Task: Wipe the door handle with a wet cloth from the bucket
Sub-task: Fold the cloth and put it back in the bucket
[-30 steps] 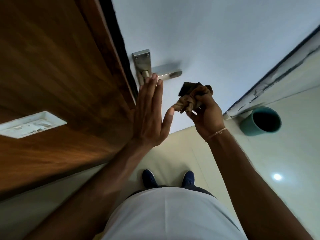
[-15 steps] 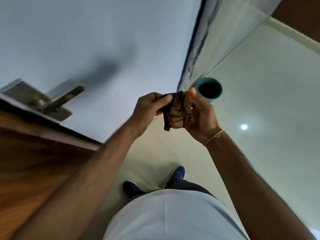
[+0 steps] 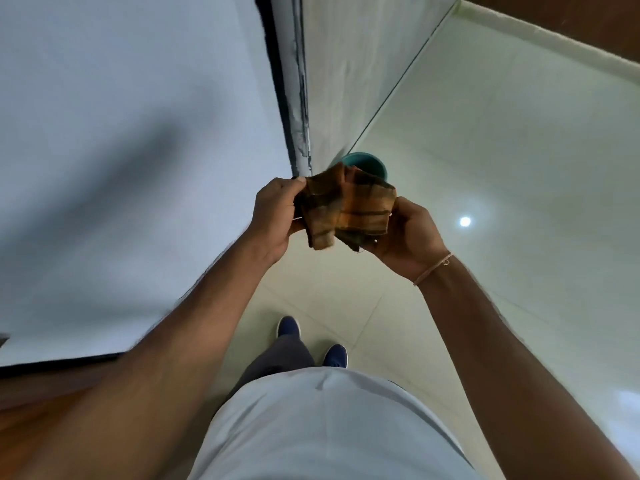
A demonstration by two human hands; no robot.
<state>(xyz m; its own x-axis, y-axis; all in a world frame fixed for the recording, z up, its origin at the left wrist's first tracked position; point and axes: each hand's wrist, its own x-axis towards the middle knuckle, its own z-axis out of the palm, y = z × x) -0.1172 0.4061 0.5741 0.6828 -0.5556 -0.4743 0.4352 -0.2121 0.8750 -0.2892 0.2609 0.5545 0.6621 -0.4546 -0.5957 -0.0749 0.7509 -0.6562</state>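
Single head-worn camera looks steeply down, close over the hands and floor

Both hands raised together
Left hand and right hand grip opposite sides of the cloth, forearms converging.

Under my feet the pale glossy tiled floor carries one round light reflection, with the grey-white door face left of it, its dark edge strip between, and brown wood beyond the floor's far skirting.
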